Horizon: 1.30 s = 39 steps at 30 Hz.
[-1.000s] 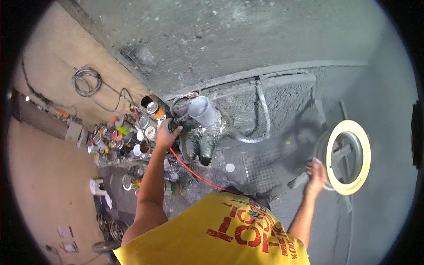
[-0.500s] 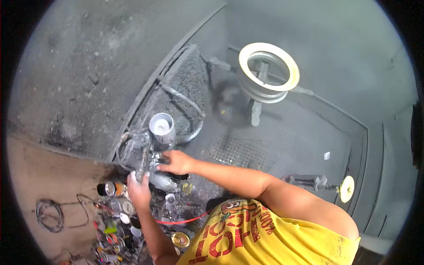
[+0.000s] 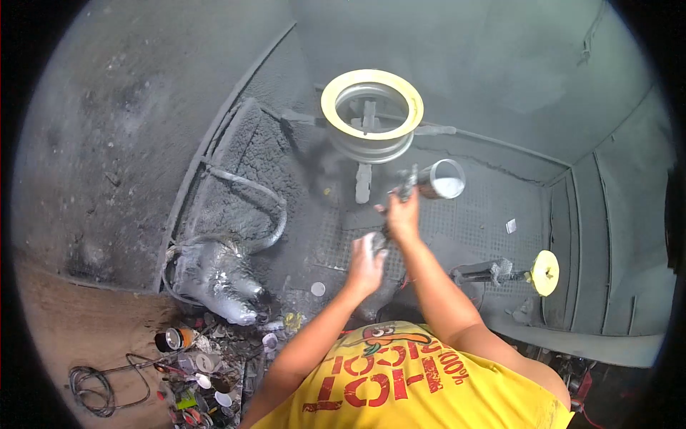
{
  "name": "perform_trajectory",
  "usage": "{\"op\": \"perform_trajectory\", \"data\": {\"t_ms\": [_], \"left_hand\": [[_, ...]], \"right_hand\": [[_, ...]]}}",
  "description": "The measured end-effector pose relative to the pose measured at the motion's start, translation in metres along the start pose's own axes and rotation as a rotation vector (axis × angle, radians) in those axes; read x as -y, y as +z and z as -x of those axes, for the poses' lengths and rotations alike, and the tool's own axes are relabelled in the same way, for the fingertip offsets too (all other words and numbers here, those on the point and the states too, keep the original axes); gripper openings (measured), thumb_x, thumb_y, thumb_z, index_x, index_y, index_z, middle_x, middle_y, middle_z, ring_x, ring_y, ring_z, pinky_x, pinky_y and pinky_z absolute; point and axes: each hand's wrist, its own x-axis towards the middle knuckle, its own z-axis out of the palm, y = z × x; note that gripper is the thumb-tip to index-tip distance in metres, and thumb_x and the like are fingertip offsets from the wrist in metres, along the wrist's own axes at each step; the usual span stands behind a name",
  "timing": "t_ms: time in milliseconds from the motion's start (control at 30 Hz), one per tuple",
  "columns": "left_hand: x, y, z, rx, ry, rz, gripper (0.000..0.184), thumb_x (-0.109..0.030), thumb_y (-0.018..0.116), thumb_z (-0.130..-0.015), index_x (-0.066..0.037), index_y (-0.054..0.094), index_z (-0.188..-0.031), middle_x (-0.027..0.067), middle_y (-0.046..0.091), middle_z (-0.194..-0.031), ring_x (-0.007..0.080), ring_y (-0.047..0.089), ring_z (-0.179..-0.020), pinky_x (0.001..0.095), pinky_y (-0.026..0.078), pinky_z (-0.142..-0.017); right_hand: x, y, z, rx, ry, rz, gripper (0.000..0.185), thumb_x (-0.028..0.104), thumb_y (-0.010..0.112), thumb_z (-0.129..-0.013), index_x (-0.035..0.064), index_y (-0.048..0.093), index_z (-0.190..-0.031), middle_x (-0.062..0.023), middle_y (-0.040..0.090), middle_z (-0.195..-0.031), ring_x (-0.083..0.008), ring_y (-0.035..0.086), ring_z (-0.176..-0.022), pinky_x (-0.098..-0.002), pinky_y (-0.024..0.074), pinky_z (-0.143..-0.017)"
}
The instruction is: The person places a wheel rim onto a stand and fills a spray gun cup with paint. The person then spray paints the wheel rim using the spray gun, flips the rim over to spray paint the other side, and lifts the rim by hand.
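A grey-coated spray gun (image 3: pixel 408 183) is in my right hand (image 3: pixel 402 218), whose fingers are wrapped around its handle. Its round cup (image 3: pixel 444 179), with pale paint inside, tilts to the right. My left hand (image 3: pixel 366 268) is closed on a dark grey part just below the right hand, seemingly the gun's lower end; blur hides the exact part. Beyond both hands, a wheel rim (image 3: pixel 371 146) with a pale yellow upper ring sits on a grey stand (image 3: pixel 364 184). Neither hand touches it.
At the left stands a paint-crusted, plastic-wrapped bundle (image 3: pixel 218 282) beside a bent pipe (image 3: pixel 250 182). Below it lie several cans and lids (image 3: pixel 204 363) and a coiled cable (image 3: pixel 93 390). To the right is a yellow disc on a shaft (image 3: pixel 544 273). Grey booth walls (image 3: pixel 500 71) surround the area.
Both hands have moved right, away from the wrapped bundle. The spray gun and its cup have come along, now in front of the wheel rim. The view has shifted to the right.
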Motion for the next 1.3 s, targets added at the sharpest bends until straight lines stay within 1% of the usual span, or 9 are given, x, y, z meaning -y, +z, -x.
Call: {"op": "perform_trajectory", "data": {"t_ms": [200, 400, 500, 667, 733, 867, 1100, 1200, 1300], "left_hand": [[-0.007, 0.070, -0.086, 0.156, 0.105, -0.050, 0.074, -0.026, 0.074, -0.087, -0.007, 0.038, -0.149, 0.0209, 0.042, -0.139, 0.0337, 0.053, -0.121, 0.0431, 0.043, -0.106], [0.066, 0.073, -0.126, 0.071, -0.453, 0.068, 0.069, -0.030, 0.074, -0.089, -0.007, 0.041, -0.144, 0.0211, 0.046, -0.138, 0.0305, 0.059, -0.117, 0.0402, 0.051, -0.095], [0.116, 0.070, -0.126, 0.040, -0.505, 0.152, 0.067, -0.029, 0.074, -0.090, -0.007, 0.042, -0.144, 0.0193, 0.050, -0.136, 0.0296, 0.059, -0.117, 0.0397, 0.051, -0.094], [0.099, 0.063, -0.133, 0.064, -0.705, 0.196, 0.057, -0.036, 0.068, -0.094, -0.011, 0.046, -0.140, 0.0112, 0.055, -0.136, 0.0231, 0.058, -0.113, 0.0389, 0.048, -0.092], [0.081, 0.067, -0.149, -0.045, -1.046, 0.511, 0.047, -0.034, 0.066, -0.096, -0.015, 0.047, -0.135, 0.0052, 0.058, -0.120, 0.0207, 0.061, -0.103, 0.0399, 0.050, -0.082], [0.092, 0.068, -0.179, -0.008, -1.096, 0.639, 0.042, -0.034, 0.064, -0.098, -0.018, 0.044, -0.132, 0.0025, 0.058, -0.117, 0.0184, 0.061, -0.097, 0.0385, 0.050, -0.075], [0.125, 0.081, -0.194, -0.082, -1.195, 0.729, 0.034, -0.028, 0.062, -0.099, -0.019, 0.043, -0.125, 0.0004, 0.061, -0.107, 0.0156, 0.062, -0.088, 0.0342, 0.051, -0.071], [0.121, 0.076, -0.192, -0.107, -1.197, 0.711, 0.023, -0.028, 0.062, -0.099, -0.018, 0.049, -0.116, -0.0013, 0.061, -0.102, 0.0124, 0.061, -0.082, 0.0321, 0.052, -0.069], [0.130, 0.071, -0.197, -0.084, -1.195, 0.701, 0.017, -0.027, 0.062, -0.099, -0.015, 0.053, -0.109, -0.0011, 0.063, -0.093, 0.0116, 0.061, -0.075, 0.0294, 0.052, -0.066]], "right_hand": [[0.065, -0.137, -0.117, -0.056, 0.079, 0.203, 0.039, 0.011, 0.062, -0.093, 0.0114, 0.052, -0.130, -0.0029, 0.060, -0.101, -0.0150, 0.062, -0.087, -0.0342, 0.0560, -0.058], [0.110, -0.205, -0.141, 0.236, 0.150, 0.343, 0.047, 0.000, 0.053, -0.085, 0.0094, 0.054, -0.131, -0.0031, 0.061, -0.107, -0.0141, 0.059, -0.083, -0.0350, 0.0580, -0.059], [0.127, -0.221, -0.128, 0.375, 0.231, 0.380, 0.060, -0.002, 0.049, -0.085, 0.0123, 0.048, -0.143, -0.0058, 0.062, -0.111, -0.0157, 0.060, -0.085, -0.0336, 0.0574, -0.060], [0.146, -0.232, -0.095, 0.525, 0.374, 0.259, 0.061, -0.001, 0.052, -0.086, 0.0103, 0.046, -0.145, -0.0045, 0.064, -0.110, -0.0138, 0.061, -0.092, -0.0299, 0.0547, -0.061], [0.152, -0.232, -0.090, 0.625, 0.349, 0.178, 0.061, 0.000, 0.053, -0.087, 0.0074, 0.044, -0.147, -0.0035, 0.065, -0.107, -0.0120, 0.062, -0.097, -0.0288, 0.0538, -0.071], [0.168, -0.220, -0.089, 0.469, 0.035, 0.459, 0.050, 0.015, 0.065, -0.092, 0.0005, 0.053, -0.138, -0.0174, 0.069, -0.115, -0.0247, 0.066, -0.107, -0.0352, 0.0482, -0.096], [0.195, -0.224, -0.127, 0.124, -0.132, 0.586, 0.048, 0.017, 0.066, -0.092, -0.0017, 0.056, -0.135, -0.0249, 0.066, -0.123, -0.0322, 0.063, -0.118, -0.0367, 0.0453, -0.100], [0.198, -0.209, -0.122, 0.105, 0.201, 0.526, 0.043, 0.017, 0.066, -0.092, 0.0023, 0.059, -0.133, -0.0130, 0.070, -0.102, -0.0179, 0.066, -0.095, -0.0319, 0.0508, -0.087], [0.171, -0.198, -0.101, 0.260, 0.192, 0.393, 0.043, 0.018, 0.067, -0.093, 0.0042, 0.060, -0.132, -0.0079, 0.067, -0.093, -0.0115, 0.063, -0.086, -0.0293, 0.0511, -0.080]]}}
